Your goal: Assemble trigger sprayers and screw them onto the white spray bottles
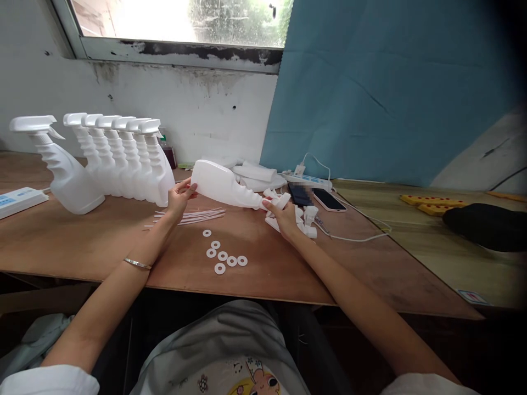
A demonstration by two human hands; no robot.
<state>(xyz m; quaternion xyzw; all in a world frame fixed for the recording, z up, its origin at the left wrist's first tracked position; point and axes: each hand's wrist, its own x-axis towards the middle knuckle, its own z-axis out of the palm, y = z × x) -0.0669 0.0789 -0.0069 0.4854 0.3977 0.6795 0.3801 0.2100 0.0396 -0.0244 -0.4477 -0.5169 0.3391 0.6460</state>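
A white plastic spray bottle (222, 184) without its trigger head lies tilted in the air, its base to the left and its neck to the right. My left hand (180, 198) is closed on the base end. At the neck, my right hand (284, 215) grips with thumb and fingers; some of its fingers are hidden. Loose white trigger heads (308, 219) lie in a pile beside and behind my right hand. Thin white tubes (201, 216) lie under the bottle, just right of my left wrist. Several flat white ring washers (223, 256) are scattered nearer the table edge.
Spray bottles with heads (132, 170) stand in a row at the left, one bottle (74, 178) slightly apart. More white bottles (255, 175) lie at the back. Two phones (329, 199), a power strip (310, 180) and a white cable (362, 240) are at the right.
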